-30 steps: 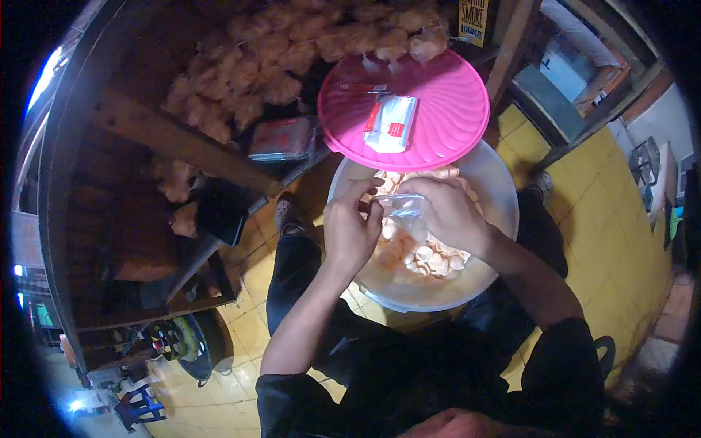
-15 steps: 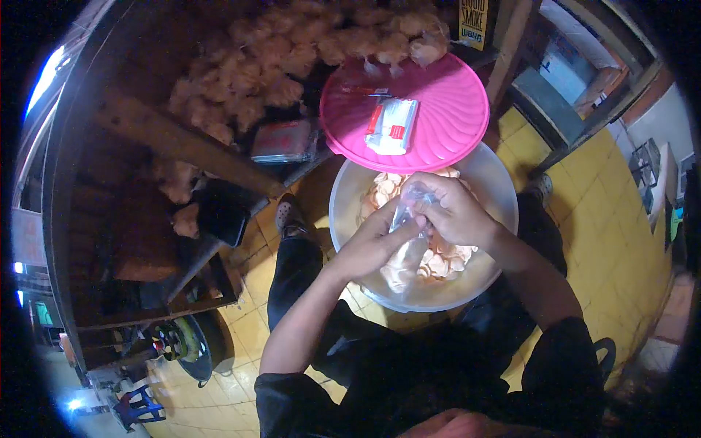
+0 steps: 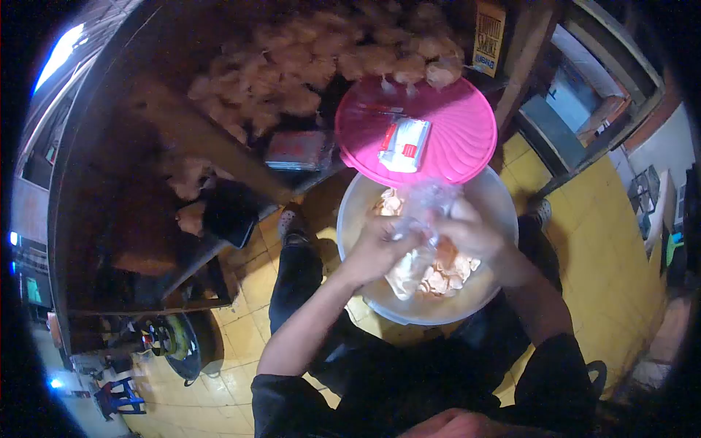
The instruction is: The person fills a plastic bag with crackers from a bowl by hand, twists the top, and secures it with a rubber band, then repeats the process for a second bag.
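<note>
A clear plastic bag (image 3: 409,274) is gripped by both hands above a large round tub (image 3: 359,208). Its lower part bulges with pale contents. My left hand (image 3: 381,250) is closed around the bag's neck from the left. My right hand (image 3: 473,235), smeared by motion, has its fingers closed on the bag's upper end, which sticks up as a loose blurred tuft. Thin, pale orange chips (image 3: 449,276) lie in the tub below the hands. The tub sits between the knees.
A pink lid (image 3: 464,150) rests across the tub's far rim, bearing a white-and-red packet (image 3: 404,146). Many filled bags (image 3: 292,73) are heaped on the dark wooden shelf, beside a plastic-wrapped stack (image 3: 296,151). A yellow box (image 3: 488,38) stands behind. A dark pan (image 3: 186,350) is on the tiled floor.
Both hands have moved slightly on the bag, the right one now blurred. The bag's upper end is more bunched and raised. The whole view has shifted a little.
</note>
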`<control>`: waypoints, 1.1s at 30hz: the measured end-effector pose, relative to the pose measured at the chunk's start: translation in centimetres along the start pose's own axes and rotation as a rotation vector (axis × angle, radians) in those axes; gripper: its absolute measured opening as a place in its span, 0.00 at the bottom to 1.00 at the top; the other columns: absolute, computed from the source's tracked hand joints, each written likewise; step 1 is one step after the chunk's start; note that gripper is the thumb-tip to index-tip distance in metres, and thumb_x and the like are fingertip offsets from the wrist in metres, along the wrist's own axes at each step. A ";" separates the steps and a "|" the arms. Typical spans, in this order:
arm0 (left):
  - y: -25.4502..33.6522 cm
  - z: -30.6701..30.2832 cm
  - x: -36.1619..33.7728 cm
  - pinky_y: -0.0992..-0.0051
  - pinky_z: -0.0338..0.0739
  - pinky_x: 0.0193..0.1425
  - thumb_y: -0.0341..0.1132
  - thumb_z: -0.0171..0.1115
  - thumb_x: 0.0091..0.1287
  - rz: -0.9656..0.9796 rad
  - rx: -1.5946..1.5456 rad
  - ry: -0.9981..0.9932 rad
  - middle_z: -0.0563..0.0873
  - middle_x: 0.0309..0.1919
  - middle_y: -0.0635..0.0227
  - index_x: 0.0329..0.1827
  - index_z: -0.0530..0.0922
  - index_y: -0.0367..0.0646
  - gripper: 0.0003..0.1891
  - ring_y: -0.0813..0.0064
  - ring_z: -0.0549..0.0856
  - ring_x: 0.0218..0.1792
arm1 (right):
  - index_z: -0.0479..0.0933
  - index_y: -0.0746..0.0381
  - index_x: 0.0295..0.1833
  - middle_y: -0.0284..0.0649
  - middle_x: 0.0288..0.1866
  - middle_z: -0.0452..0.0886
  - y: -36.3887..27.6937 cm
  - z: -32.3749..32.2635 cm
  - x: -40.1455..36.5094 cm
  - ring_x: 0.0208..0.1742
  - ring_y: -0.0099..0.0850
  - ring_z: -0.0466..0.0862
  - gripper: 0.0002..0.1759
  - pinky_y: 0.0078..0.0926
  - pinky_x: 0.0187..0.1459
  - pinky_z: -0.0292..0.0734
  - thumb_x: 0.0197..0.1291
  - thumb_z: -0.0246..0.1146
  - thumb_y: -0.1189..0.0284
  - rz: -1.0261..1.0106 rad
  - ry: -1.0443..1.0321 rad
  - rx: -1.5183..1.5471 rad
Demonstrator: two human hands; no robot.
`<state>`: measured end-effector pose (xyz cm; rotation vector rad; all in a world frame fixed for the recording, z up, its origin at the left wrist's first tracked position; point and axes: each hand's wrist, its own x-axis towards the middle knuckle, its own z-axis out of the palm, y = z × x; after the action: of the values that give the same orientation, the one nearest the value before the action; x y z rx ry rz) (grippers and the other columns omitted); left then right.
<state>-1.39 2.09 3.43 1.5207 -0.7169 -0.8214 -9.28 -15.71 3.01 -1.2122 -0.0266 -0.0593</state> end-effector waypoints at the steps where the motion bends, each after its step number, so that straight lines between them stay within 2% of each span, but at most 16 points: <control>1: -0.6 0.2 0.1 0.76 0.77 0.50 0.37 0.65 0.69 0.035 0.010 -0.070 0.89 0.39 0.67 0.45 0.87 0.38 0.11 0.80 0.85 0.41 | 0.71 0.66 0.69 0.40 0.59 0.80 -0.7 1.2 0.0 0.62 0.27 0.79 0.26 0.29 0.65 0.73 0.74 0.60 0.61 0.049 -0.064 -0.068; 5: 0.3 0.5 0.8 0.72 0.77 0.58 0.44 0.69 0.68 -0.222 -0.004 -0.293 0.87 0.51 0.66 0.66 0.76 0.39 0.27 0.78 0.83 0.53 | 0.74 0.68 0.62 0.43 0.56 0.81 -0.4 -0.2 0.7 0.56 0.30 0.82 0.25 0.33 0.60 0.78 0.75 0.57 0.58 0.157 -0.016 0.251; 7: 0.8 0.8 0.9 0.68 0.77 0.60 0.50 0.68 0.69 -0.183 0.018 -0.288 0.87 0.52 0.56 0.68 0.73 0.37 0.32 0.68 0.84 0.56 | 0.72 0.64 0.42 0.48 0.49 0.80 -0.4 -0.8 0.6 0.55 0.40 0.84 0.20 0.42 0.60 0.80 0.77 0.53 0.57 0.149 0.037 0.469; 9: 0.3 1.9 0.1 0.65 0.76 0.63 0.58 0.62 0.70 -0.081 0.801 -0.001 0.86 0.52 0.47 0.66 0.75 0.34 0.35 0.57 0.84 0.56 | 0.66 0.60 0.34 0.46 0.43 0.79 -1.1 -0.9 0.6 0.50 0.36 0.84 0.23 0.38 0.58 0.80 0.78 0.50 0.53 0.195 0.177 0.327; 11: -0.9 1.9 -0.1 0.61 0.75 0.64 0.63 0.53 0.74 0.021 0.893 0.159 0.84 0.53 0.42 0.66 0.75 0.35 0.37 0.49 0.83 0.58 | 0.70 0.62 0.32 0.46 0.45 0.84 -1.9 -1.8 0.5 0.45 0.38 0.85 0.28 0.39 0.53 0.80 0.79 0.47 0.51 -0.221 0.359 -0.289; 14: -0.5 1.7 0.8 0.59 0.74 0.66 0.65 0.43 0.77 -0.231 0.394 -0.215 0.83 0.59 0.49 0.73 0.67 0.37 0.39 0.54 0.82 0.61 | 0.73 0.64 0.34 0.49 0.49 0.84 -1.3 -0.2 0.4 0.54 0.44 0.83 0.20 0.45 0.61 0.74 0.72 0.56 0.58 -0.403 0.205 -0.578; 16: -0.7 3.3 -0.1 0.62 0.78 0.63 0.62 0.40 0.79 -0.379 -0.548 -0.289 0.83 0.60 0.59 0.74 0.66 0.43 0.35 0.63 0.83 0.58 | 0.74 0.64 0.33 0.49 0.52 0.84 -1.3 1.4 0.0 0.58 0.45 0.82 0.16 0.48 0.65 0.71 0.67 0.61 0.62 -0.591 0.038 -0.704; 17: -0.7 3.6 -0.3 0.64 0.80 0.62 0.61 0.38 0.80 -0.436 -1.020 -0.318 0.82 0.61 0.64 0.74 0.66 0.46 0.33 0.68 0.84 0.57 | 0.76 0.66 0.32 0.48 0.54 0.83 -1.8 2.0 -0.4 0.62 0.44 0.79 0.18 0.49 0.67 0.67 0.64 0.61 0.60 -0.748 -0.110 -1.096; 18: -1.3 3.2 -0.1 0.66 0.80 0.58 0.53 0.37 0.82 -0.541 -1.032 -0.268 0.84 0.54 0.65 0.72 0.66 0.45 0.26 0.69 0.85 0.53 | 0.78 0.67 0.32 0.48 0.57 0.83 -2.1 2.3 -0.7 0.65 0.43 0.77 0.21 0.50 0.70 0.64 0.61 0.61 0.57 -0.891 -0.264 -1.490; 19: -2.8 2.5 0.3 0.66 0.80 0.58 0.53 0.37 0.82 -0.543 -1.028 -0.271 0.84 0.54 0.65 0.72 0.66 0.45 0.26 0.69 0.85 0.53 | 0.78 0.67 0.32 0.48 0.57 0.83 -2.2 2.4 -0.9 0.65 0.43 0.77 0.21 0.50 0.70 0.64 0.61 0.61 0.57 -0.892 -0.258 -1.492; 21: -5.6 1.3 0.7 0.66 0.79 0.58 0.44 0.45 0.81 -0.096 -1.367 -0.689 0.83 0.50 0.70 0.65 0.72 0.45 0.18 0.74 0.83 0.51 | 0.76 0.65 0.27 0.48 0.64 0.80 -2.1 2.5 -1.3 0.70 0.49 0.71 0.18 0.58 0.72 0.59 0.55 0.63 0.59 -0.973 -0.219 -1.584; 22: -3.1 1.6 0.4 0.66 0.79 0.58 0.44 0.45 0.81 -0.104 -1.367 -0.694 0.83 0.50 0.70 0.65 0.72 0.45 0.18 0.74 0.83 0.51 | 0.76 0.65 0.27 0.48 0.64 0.80 -2.0 2.4 -1.3 0.70 0.49 0.71 0.18 0.58 0.72 0.59 0.55 0.63 0.59 -0.968 -0.211 -1.586; 24: 1.5 2.5 -0.2 0.69 0.81 0.50 0.47 0.54 0.78 -0.202 -0.995 0.157 0.83 0.41 0.73 0.56 0.76 0.46 0.15 0.76 0.83 0.45 | 0.78 0.62 0.28 0.47 0.64 0.80 -1.4 2.3 -1.2 0.69 0.50 0.74 0.13 0.53 0.73 0.58 0.60 0.63 0.64 -0.812 -0.166 -1.193; 28: 1.8 2.1 0.5 0.74 0.76 0.46 0.41 0.59 0.76 -0.039 -1.050 0.124 0.82 0.36 0.74 0.46 0.78 0.46 0.09 0.77 0.81 0.40 | 0.74 0.62 0.27 0.51 0.65 0.78 -1.5 2.8 -0.2 0.70 0.52 0.73 0.22 0.50 0.71 0.59 0.72 0.57 0.59 -0.838 0.117 -0.979; 31: 2.5 1.7 0.7 0.78 0.65 0.36 0.40 0.59 0.76 -0.060 -0.751 0.107 0.73 0.28 0.76 0.39 0.76 0.47 0.08 0.81 0.71 0.29 | 0.66 0.63 0.30 0.42 0.41 0.78 -1.1 1.8 -0.1 0.45 0.34 0.78 0.31 0.36 0.53 0.72 0.81 0.41 0.51 -0.270 0.276 -0.521; 33: 2.7 1.8 0.6 0.79 0.59 0.30 0.41 0.57 0.77 -0.103 -0.793 0.056 0.66 0.24 0.79 0.36 0.74 0.48 0.10 0.82 0.63 0.24 | 0.66 0.61 0.31 0.34 0.30 0.69 -1.2 1.3 0.3 0.31 0.25 0.71 0.30 0.28 0.39 0.72 0.81 0.39 0.51 -0.356 0.261 -0.454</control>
<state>-2.45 0.31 5.98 0.8581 -0.2127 -0.9822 -9.05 -14.92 4.58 -1.6329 -0.0001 -0.5587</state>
